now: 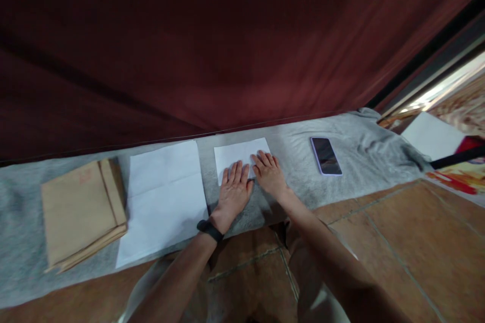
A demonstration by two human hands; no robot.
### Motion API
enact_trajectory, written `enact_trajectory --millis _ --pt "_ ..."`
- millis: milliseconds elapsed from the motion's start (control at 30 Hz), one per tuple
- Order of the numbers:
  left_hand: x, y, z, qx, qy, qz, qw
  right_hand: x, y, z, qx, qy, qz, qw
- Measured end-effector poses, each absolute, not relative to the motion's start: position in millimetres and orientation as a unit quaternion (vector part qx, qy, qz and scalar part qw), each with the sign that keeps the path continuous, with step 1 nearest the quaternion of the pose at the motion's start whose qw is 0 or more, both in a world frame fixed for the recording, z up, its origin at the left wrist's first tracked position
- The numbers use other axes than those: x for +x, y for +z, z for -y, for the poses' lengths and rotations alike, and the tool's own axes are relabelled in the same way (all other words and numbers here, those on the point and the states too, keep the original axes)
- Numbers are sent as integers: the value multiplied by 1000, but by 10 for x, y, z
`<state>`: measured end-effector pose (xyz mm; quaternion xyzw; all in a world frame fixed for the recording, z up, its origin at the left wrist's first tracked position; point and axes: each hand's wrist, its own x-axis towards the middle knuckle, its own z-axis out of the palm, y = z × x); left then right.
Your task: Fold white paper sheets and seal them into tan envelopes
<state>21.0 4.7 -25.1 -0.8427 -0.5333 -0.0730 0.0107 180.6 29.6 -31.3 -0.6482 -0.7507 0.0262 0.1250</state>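
Observation:
A small white sheet of paper point(237, 154), which looks folded, lies on the grey cloth straight in front of me. My left hand point(234, 189) rests flat on its lower edge, fingers stretched out, with a black band on the wrist. Beside it my right hand point(268, 172) presses on the paper's right part, palm down and fingers extended. The two hands nearly touch at the thumbs. Left of them lies a larger white sheet point(166, 202) with a crease across it. The paper's near edge is partly hidden beneath my hands.
A stack of brown paper envelopes point(81, 207) lies at the left on the grey cloth point(291, 146). To the right is a phone point(326, 156) in a light purple case. A dark red curtain point(242, 50) hangs behind; the tiled floor point(409, 242) is below.

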Motion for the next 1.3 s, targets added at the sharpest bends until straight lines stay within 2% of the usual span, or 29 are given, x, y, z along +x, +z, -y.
enact_trajectory --millis 400,600,1033,1167,1300 --pt "323 -223 66 -839 -38 541 41 1997 -343 -334 -688 9 716 118" --pt "402 -226 147 -848 -31 528 24 1914 -356 -337 -680 9 724 115" --pt "364 -238 135 -851 -17 524 36 1982 -323 -430 -722 8 675 151" --pt "343 -243 126 -854 -25 518 45 1853 -285 -434 -621 32 765 171" --pt "296 -239 100 -858 -44 511 33 1764 -304 -432 -538 95 827 132"
